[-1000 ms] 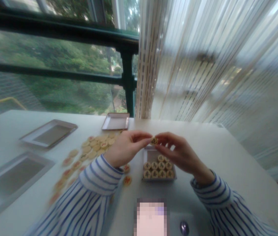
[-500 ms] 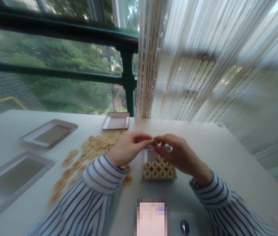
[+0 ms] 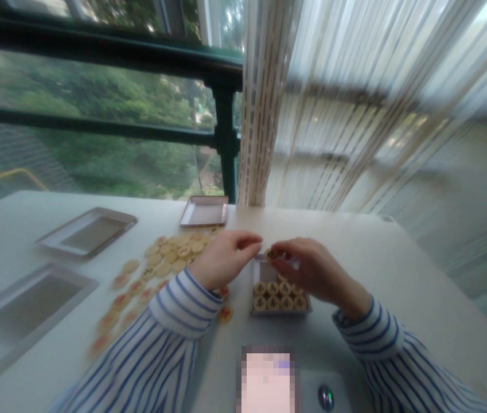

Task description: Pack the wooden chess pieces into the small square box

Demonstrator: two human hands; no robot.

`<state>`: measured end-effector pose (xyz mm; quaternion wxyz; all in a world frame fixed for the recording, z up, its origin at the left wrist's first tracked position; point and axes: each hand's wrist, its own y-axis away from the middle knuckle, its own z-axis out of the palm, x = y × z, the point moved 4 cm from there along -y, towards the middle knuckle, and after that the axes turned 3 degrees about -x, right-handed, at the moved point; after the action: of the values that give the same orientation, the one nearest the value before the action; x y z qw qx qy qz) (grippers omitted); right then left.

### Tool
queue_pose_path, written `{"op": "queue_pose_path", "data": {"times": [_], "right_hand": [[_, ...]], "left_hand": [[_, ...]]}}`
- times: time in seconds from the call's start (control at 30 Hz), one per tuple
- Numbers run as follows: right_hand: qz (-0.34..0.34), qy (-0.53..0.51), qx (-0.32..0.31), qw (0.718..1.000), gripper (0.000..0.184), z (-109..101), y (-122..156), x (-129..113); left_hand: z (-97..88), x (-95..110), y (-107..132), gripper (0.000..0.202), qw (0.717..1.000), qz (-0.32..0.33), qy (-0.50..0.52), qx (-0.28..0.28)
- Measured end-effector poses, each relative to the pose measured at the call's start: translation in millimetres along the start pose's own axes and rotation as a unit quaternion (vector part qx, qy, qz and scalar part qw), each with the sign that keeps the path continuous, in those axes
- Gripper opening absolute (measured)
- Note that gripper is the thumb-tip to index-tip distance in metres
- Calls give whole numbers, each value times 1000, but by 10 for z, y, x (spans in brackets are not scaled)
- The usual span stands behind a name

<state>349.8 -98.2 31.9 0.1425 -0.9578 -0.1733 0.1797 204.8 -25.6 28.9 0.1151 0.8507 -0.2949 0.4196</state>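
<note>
A round wooden chess piece [image 3: 271,253] is pinched in the fingertips of my right hand [image 3: 307,271], just above a small open box [image 3: 255,269]. The near half of that box holds two rows of similar pieces [image 3: 280,295]. My left hand [image 3: 225,259] hovers beside the box's left side, thumb and finger closed together and close to the held piece; whether it still touches the piece I cannot tell. Both arms wear blue-striped sleeves. Many loose round pieces [image 3: 170,257] lie scattered on the white table [image 3: 398,275] to the left of my left hand.
A box lid [image 3: 204,211] lies at the far edge by the window post. Two shallow trays [image 3: 87,230] [image 3: 23,304] sit at the left. A small dark round object [image 3: 326,397] rests near the front edge. Curtains hang behind the table on the right.
Both hands have sunk toward the box with the piece. The pinch has shifted from both hands to mainly my right fingers.
</note>
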Motion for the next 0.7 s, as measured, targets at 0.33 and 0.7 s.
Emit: {"op": "queue_pose_path", "data": {"times": [0.33, 0.7], "right_hand": [[17, 62, -95, 993, 16, 145, -12, 98], [27, 107, -180, 977, 29, 300, 0, 162]], "left_hand": [[69, -146, -3, 37, 987, 12, -162, -16], [106, -202, -13, 39, 980, 13, -198, -31]]}}
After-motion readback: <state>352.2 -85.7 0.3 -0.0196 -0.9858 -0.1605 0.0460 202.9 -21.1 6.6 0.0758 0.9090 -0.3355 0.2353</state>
